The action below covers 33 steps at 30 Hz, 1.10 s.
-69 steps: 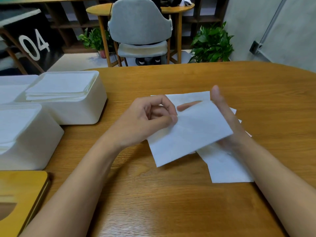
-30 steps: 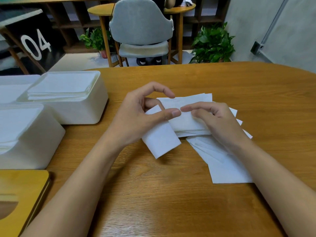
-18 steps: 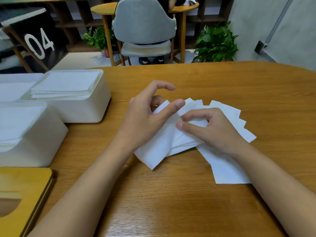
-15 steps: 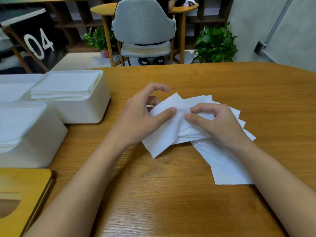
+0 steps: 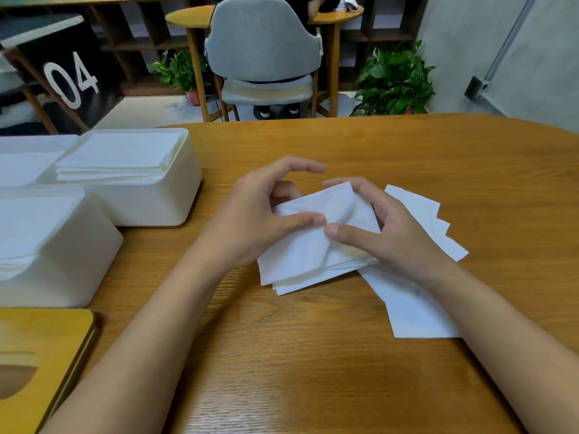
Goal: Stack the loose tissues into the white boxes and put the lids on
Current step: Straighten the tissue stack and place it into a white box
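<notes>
Boxes (image 5: 141, 202) crowd worktop (image 5: 313, 371) left edge, open wood front & right; L hand (image 5: 257, 214) & R hand (image 5: 398, 239) both pinch tissue bundle (image 5: 300, 258) mid-worktop, thumbs on top, loose tissues (image 5: 416, 311) fanned under R.

Seen from the wearer's own viewpoint, one person's two arms and hands. The left hand (image 5: 257, 214) and the right hand (image 5: 398, 236) are bare, with slim fingers (image 5: 291, 166) and short, neatly trimmed nails. The pale thumbnails (image 5: 319, 220) show most clearly. The left forearm (image 5: 150, 339) and the right forearm (image 5: 517, 333) are bare along all their visible length, smooth and slender, narrowing at the wrists.
</notes>
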Tool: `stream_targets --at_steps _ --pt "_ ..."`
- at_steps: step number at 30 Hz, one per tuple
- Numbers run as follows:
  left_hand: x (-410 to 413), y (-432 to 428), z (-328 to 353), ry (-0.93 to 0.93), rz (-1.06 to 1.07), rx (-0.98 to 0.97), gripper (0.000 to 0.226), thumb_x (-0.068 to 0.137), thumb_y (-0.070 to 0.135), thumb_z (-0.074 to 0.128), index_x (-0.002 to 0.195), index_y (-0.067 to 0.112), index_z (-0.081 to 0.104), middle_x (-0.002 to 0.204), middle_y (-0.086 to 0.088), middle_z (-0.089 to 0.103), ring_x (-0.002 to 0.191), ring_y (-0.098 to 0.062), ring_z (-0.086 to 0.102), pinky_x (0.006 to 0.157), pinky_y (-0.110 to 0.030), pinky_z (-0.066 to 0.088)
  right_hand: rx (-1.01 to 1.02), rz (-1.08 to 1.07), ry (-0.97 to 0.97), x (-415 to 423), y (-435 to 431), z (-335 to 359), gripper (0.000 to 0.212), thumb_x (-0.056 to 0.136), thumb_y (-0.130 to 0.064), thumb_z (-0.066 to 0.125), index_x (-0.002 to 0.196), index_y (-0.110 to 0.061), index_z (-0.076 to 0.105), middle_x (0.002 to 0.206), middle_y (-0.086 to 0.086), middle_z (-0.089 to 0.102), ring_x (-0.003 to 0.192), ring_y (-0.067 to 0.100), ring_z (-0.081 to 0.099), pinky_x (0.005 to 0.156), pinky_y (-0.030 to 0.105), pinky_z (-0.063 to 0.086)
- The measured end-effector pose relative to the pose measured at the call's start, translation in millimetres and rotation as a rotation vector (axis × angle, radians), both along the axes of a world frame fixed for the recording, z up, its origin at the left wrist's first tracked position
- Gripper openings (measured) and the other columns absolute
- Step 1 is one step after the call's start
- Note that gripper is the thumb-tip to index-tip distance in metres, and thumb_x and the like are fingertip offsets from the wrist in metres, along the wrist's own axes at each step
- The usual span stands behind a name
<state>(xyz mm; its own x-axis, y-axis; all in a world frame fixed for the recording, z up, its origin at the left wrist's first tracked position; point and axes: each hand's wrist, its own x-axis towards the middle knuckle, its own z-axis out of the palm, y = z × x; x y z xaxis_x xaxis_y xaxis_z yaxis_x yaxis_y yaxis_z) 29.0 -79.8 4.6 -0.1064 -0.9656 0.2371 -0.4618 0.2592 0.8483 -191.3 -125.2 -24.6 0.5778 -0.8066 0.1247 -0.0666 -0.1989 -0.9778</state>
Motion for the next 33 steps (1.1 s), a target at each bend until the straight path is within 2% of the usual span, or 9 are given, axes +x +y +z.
stream_targets --at_steps 5,12,15,18,22,24,26,29,33 --pt "3.2 0.5 4.0 0.202 -0.069 0.056 0.057 0.087 0.012 0.083 0.138 0.025 0.062 0.089 -0.011 0.077 0.085 -0.025 0.076 0.071 -0.034 0.06 0.013 -0.021 -0.005 -0.5 -1.0 -0.6 0.037 0.089 -0.031 0.077 0.124 -0.019 0.071 0.115 0.002 0.078 0.106 0.021 0.075 0.09 0.035 0.06" --pt "-0.7 -1.5 -3.7 0.127 -0.045 0.062 0.054 0.087 0.015 0.084 0.136 0.027 0.064 0.087 -0.006 0.077 0.083 -0.024 0.076 0.069 -0.038 0.061 -0.022 0.017 0.006 0.0 -0.3 -0.6 0.045 0.086 -0.047 0.077 0.126 -0.027 0.069 0.119 -0.001 0.073 0.113 0.017 0.07 0.094 0.031 0.056" --pt "-5.0 -4.3 -12.8 0.013 0.0 -0.022 0.059 0.082 0.022 0.09 0.135 0.031 0.065 0.086 -0.001 0.074 0.078 -0.024 0.069 0.073 -0.042 0.056 -0.09 0.001 0.043 0.3 0.1 -1.2 0.05 0.089 -0.04 0.08 0.135 -0.037 0.062 0.123 -0.009 0.068 0.119 0.007 0.062 0.099 0.021 0.048" --pt "-8.2 -6.6 -19.4 0.02 0.047 -0.107 0.074 0.078 0.024 0.093 0.142 0.035 0.058 0.091 0.004 0.07 0.075 -0.028 0.061 0.071 -0.042 0.054 -0.101 0.009 0.028 0.0 0.0 -3.9 0.063 0.09 -0.027 0.078 0.145 -0.04 0.051 0.129 -0.013 0.067 0.123 0.011 0.062 0.106 0.03 0.049" --pt "-10.0 -7.5 -25.7 -0.091 0.212 -0.238 0.083 0.076 0.038 0.093 0.148 0.034 0.051 0.107 0.01 0.06 0.086 -0.008 0.058 0.077 -0.016 0.046 -0.09 0.004 -0.025 -1.1 -3.6 -6.0 0.077 0.094 -0.006 0.074 0.154 -0.04 0.04 0.136 -0.005 0.066 0.116 0.021 0.07 0.101 0.045 0.058" --pt "-7.8 -7.9 -26.5 -0.161 0.342 -0.259 0.082 0.078 0.051 0.088 0.148 0.035 0.05 0.125 0.011 0.052 0.109 -0.002 0.054 0.09 -0.009 0.041 -0.124 -0.03 -0.074 -0.5 -3.7 -4.6 0.085 0.093 0.001 0.072 0.159 -0.035 0.032 0.144 -0.018 0.059 0.118 0.016 0.07 0.098 0.04 0.06" --pt "-3.1 -7.5 -22.7 -0.032 0.367 -0.139 0.084 0.076 0.06 0.086 0.148 0.041 0.047 0.136 0.013 0.051 0.124 -0.001 0.052 0.101 -0.019 0.046 -0.162 -0.077 -0.142 -0.6 -3.8 -2.6 0.093 0.091 0.007 0.071 0.162 -0.029 0.022 0.144 -0.034 0.054 0.126 0.011 0.065 0.098 0.032 0.058" --pt "0.3 -6.6 -19.0 0.299 0.197 0.067 0.081 0.078 0.045 0.09 0.146 0.046 0.047 0.133 0.009 0.063 0.12 -0.007 0.065 0.102 -0.038 0.058 -0.217 -0.157 -0.12 -4.7 -8.8 -4.0 0.101 0.089 0.008 0.074 0.165 -0.026 0.015 0.156 -0.021 0.047 0.142 0.003 0.048 0.108 0.019 0.046" --pt "-5.6 -6.3 -31.1 0.238 0.111 0.05 0.084 0.079 0.025 0.093 0.147 0.046 0.046 0.129 -0.003 0.067 0.115 -0.018 0.069 0.104 -0.046 0.056 -0.253 -0.204 0.068 -4.0 -11.7 -7.2 0.111 0.082 -0.018 0.087 0.164 -0.038 0.016 0.167 -0.029 0.017 0.15 -0.015 0.019 0.116 0.008 0.027"
